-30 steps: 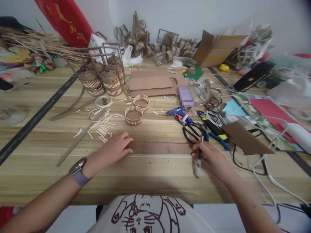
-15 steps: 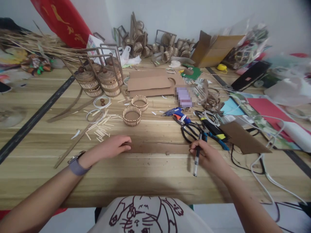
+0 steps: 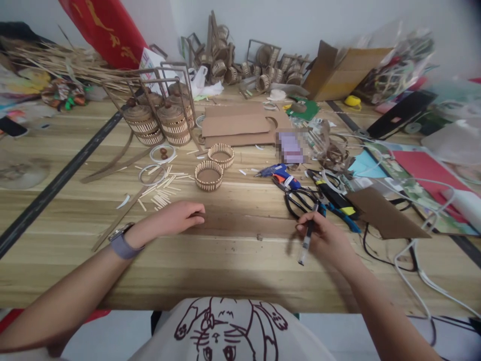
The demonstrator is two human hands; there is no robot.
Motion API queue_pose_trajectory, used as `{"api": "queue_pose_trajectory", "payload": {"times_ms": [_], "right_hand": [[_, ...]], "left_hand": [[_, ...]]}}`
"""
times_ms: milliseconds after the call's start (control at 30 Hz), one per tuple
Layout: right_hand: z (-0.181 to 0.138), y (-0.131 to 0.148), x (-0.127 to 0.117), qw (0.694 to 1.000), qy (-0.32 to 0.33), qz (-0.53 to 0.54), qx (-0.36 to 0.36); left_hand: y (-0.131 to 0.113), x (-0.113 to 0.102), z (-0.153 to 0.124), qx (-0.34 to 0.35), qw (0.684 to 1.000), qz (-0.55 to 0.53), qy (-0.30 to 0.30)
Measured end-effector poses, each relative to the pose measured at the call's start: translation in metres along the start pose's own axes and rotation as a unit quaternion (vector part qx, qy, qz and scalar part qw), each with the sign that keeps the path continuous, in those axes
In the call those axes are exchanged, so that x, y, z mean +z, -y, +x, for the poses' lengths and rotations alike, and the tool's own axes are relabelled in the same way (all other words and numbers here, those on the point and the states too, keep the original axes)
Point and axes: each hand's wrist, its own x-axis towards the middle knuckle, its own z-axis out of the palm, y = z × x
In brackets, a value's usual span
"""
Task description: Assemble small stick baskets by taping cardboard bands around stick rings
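A long brown cardboard strip [image 3: 244,225] lies flat across the wooden table [image 3: 225,271] in front of me. My left hand [image 3: 179,216] presses on the strip's left end, fingers curled down onto it; a watch sits on that wrist. My right hand [image 3: 326,239] rests at the strip's right end, closed around a black and clear pen [image 3: 306,239] that points toward me. Black scissors [image 3: 298,199] lie just beyond the right hand.
Two small round stick baskets [image 3: 209,175] stand past the strip, with loose short sticks [image 3: 160,188] and white rings to their left. A blue glue gun [image 3: 280,173], pliers, a brown card sheet [image 3: 387,215] and white cables lie at right. Finished cages and cardboard crowd the back.
The pen in my right hand has swung from lying along the hand to pointing down toward me. The view shifted slightly; my left hand stays on the strip's end.
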Motion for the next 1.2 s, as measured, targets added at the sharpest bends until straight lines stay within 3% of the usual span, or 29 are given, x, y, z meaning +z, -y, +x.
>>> {"api": "queue_pose_trajectory", "payload": {"times_ms": [167, 367, 567, 733, 833, 967, 1200], "right_hand": [[-0.004, 0.006, -0.004, 0.999, -0.019, -0.032, -0.021], [-0.012, 0.016, -0.012, 0.992, 0.043, -0.089, -0.078], [-0.023, 0.022, -0.029, 0.98, 0.192, -0.023, -0.041], [-0.026, 0.01, -0.026, 0.995, 0.094, -0.022, -0.032], [-0.028, 0.003, -0.021, 0.998, 0.051, -0.01, -0.023], [-0.028, -0.001, -0.018, 1.0, 0.017, 0.004, 0.001], [-0.008, -0.01, -0.011, 0.996, 0.004, 0.092, 0.013]], "left_hand": [[0.0, 0.003, -0.005, 0.006, 0.999, 0.031, -0.03], [0.002, 0.022, -0.018, 0.036, 0.997, 0.064, -0.03], [-0.004, 0.01, -0.029, 0.062, 0.995, -0.057, 0.062], [0.012, 0.01, -0.007, 0.101, 0.99, 0.016, -0.101], [0.021, 0.013, 0.003, 0.098, 0.991, 0.041, -0.082], [0.019, 0.008, -0.002, 0.031, 0.998, 0.035, -0.044], [0.009, -0.003, -0.015, -0.015, 0.999, 0.016, -0.047]]}}
